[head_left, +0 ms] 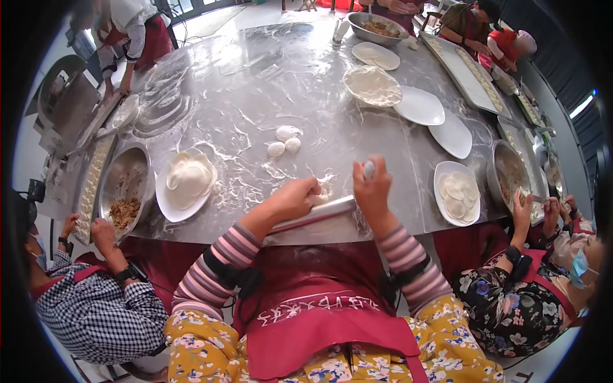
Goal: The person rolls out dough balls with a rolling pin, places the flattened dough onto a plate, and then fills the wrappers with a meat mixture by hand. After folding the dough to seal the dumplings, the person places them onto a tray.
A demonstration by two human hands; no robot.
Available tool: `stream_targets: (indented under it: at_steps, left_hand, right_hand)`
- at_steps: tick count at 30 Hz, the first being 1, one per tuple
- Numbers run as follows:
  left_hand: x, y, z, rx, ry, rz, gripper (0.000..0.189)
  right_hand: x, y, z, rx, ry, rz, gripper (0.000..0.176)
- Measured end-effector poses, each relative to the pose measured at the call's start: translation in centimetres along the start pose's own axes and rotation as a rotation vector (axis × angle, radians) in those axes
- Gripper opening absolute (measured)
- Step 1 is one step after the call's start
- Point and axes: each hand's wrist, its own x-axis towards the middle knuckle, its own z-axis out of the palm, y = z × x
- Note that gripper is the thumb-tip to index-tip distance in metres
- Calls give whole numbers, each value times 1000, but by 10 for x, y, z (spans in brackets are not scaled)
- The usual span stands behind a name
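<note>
Near the front edge of the floury metal table, a rolling pin (332, 208) lies slantwise between my two hands. My left hand (295, 199) is closed at the pin's left part, fingers pinched together; what they hold is hidden. My right hand (372, 185) is curled in a fist round a light-coloured handle end (368, 169) that shows between the fingers. Ahead of my hands sit several small dough balls (288, 133), dusted with flour. To the left, a white plate (167, 207) bears a stack of round dough wrappers (189, 179). Another plate (471, 220) with wrappers (458, 195) stands on the right.
Bowls of filling (124, 214) (504, 185) stand at both sides, beside people working there. A flour dish (372, 86), white plates (419, 106) and a further filling bowl (378, 29) are toward the back right. Long trays (463, 70) hold dumplings. More people stand round the table.
</note>
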Motion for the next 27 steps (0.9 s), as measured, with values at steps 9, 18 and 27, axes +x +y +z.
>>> stream_targets:
  at_steps: [9,18,27]
  left_hand:
    - [-17,20,-7,70,-8,-8,16]
    - [-108,-41,-140,49,262,-59,28]
    - [-50,-36,-222,373,430,-349,31]
  right_hand:
    - [-36,0,-35,27,-21,29,20]
    - [-42,-20,-41,207,-100,200,20]
    - [-41,-11,-41,81,-71,-40,18]
